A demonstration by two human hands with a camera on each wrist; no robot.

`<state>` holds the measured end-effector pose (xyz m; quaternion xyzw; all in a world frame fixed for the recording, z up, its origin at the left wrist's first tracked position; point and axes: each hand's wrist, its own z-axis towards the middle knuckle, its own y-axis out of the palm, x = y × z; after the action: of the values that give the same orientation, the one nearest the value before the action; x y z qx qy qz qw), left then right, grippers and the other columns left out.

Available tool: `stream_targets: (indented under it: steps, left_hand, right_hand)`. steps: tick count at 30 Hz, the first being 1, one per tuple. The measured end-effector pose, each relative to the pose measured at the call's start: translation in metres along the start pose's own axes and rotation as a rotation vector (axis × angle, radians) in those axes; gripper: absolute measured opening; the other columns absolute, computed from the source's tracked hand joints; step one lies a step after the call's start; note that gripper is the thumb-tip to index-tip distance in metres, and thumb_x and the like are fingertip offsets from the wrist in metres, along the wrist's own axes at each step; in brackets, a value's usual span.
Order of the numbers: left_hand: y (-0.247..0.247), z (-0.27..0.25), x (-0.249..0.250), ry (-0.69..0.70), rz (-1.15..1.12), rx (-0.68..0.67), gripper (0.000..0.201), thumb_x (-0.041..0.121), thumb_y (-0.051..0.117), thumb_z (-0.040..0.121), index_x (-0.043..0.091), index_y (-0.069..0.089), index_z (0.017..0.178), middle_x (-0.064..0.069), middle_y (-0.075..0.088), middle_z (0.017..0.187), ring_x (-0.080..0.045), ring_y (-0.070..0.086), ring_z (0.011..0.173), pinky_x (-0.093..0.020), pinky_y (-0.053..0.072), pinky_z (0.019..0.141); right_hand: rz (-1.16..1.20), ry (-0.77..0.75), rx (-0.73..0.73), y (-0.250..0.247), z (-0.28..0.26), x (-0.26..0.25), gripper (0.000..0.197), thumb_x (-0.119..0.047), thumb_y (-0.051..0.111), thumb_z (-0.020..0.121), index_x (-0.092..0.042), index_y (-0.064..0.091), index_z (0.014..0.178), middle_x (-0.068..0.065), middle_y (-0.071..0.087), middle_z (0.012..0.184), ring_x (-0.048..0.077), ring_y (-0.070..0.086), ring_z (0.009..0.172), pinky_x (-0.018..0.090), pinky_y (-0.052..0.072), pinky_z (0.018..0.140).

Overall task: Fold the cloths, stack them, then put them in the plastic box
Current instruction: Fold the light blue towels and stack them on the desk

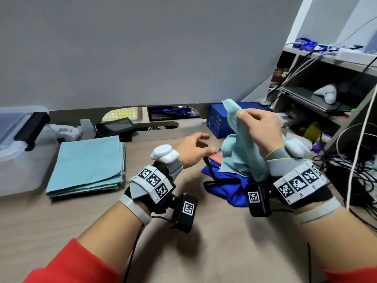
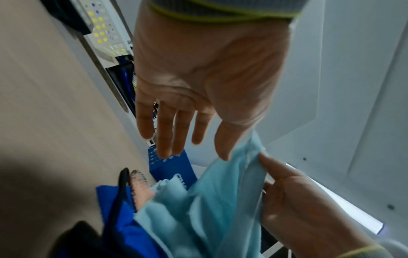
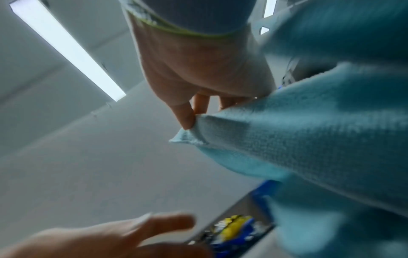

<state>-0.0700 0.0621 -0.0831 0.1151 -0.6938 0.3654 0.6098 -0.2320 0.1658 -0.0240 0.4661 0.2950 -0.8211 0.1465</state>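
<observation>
The right hand (image 1: 260, 129) is raised above the table (image 1: 224, 242) and pinches a light blue cloth (image 1: 242, 152) near its top edge, thumb against fingers; in the right wrist view the fingertips (image 3: 187, 118) nip a hemmed corner. The cloth hangs crumpled from that grip, its lower part draping onto a blue bag (image 1: 226, 188) that lies on the table with black straps. A bit of pink fabric (image 1: 216, 157) shows at the bag's mouth beside the cloth.

The left hand (image 1: 193, 150) holds nothing. Its fingers are spread and relaxed, reaching toward the hanging cloth; in the left wrist view the palm faces the camera with the fingers (image 2: 167, 132) extended, the thumb just beside the cloth's edge. Whether the thumb touches the fabric cannot be told.

On the left of the table lies a stack (image 1: 87, 166) of folded light blue cloths, squared up. Just beside it, at the left edge, stands the clear plastic box (image 1: 18, 160) with a black latch on its lid.
</observation>
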Motion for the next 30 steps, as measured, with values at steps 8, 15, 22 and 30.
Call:
stream_targets:
  steps: [8,15,22,30]
  left_hand:
    - [-0.034,-0.023,0.015,0.18,-0.496,0.13,0.026,0.004,0.063,0.087,0.006,0.064,0.113,-0.006,0.07,0.101,-0.016,0.066,0.094,-0.031,0.052,0.093]
    - [-0.096,-0.049,0.015,0.064,-0.586,0.434,0.005,0.012,0.064,0.084,0.013,0.069,0.084,-0.009,0.069,0.086,-0.028,0.062,0.087,-0.049,0.047,0.097]
    - [-0.148,-0.073,0.011,0.131,-0.55,0.57,0.011,0.026,0.068,0.085,0.015,0.071,0.082,-0.002,0.073,0.082,-0.024,0.066,0.085,-0.045,0.048,0.096]
    - [-0.156,-0.09,-0.049,0.037,-0.477,0.448,0.035,0.031,0.079,0.075,0.012,0.068,0.101,0.001,0.076,0.094,-0.014,0.07,0.087,-0.033,0.055,0.084]
  right_hand:
    - [0.35,-0.034,-0.495,0.063,-0.036,-0.047,0.023,-0.014,0.054,0.097,-0.004,0.074,0.103,0.018,0.073,0.104,0.018,0.066,0.09,0.036,0.053,0.086]
    - [0.115,-0.092,-0.461,0.09,-0.028,-0.028,0.069,-0.037,0.079,0.073,-0.03,0.052,0.136,-0.006,0.063,0.124,0.002,0.056,0.118,0.019,0.045,0.096]
    - [0.183,0.025,-0.879,0.116,-0.043,-0.046,0.022,-0.001,0.072,0.082,-0.007,0.071,0.104,0.005,0.072,0.092,0.015,0.066,0.079,0.033,0.057,0.075]
    - [0.389,0.014,-0.698,0.153,-0.057,-0.044,0.036,-0.016,0.063,0.075,-0.001,0.061,0.108,0.006,0.065,0.095,0.013,0.059,0.085,0.032,0.05,0.078]
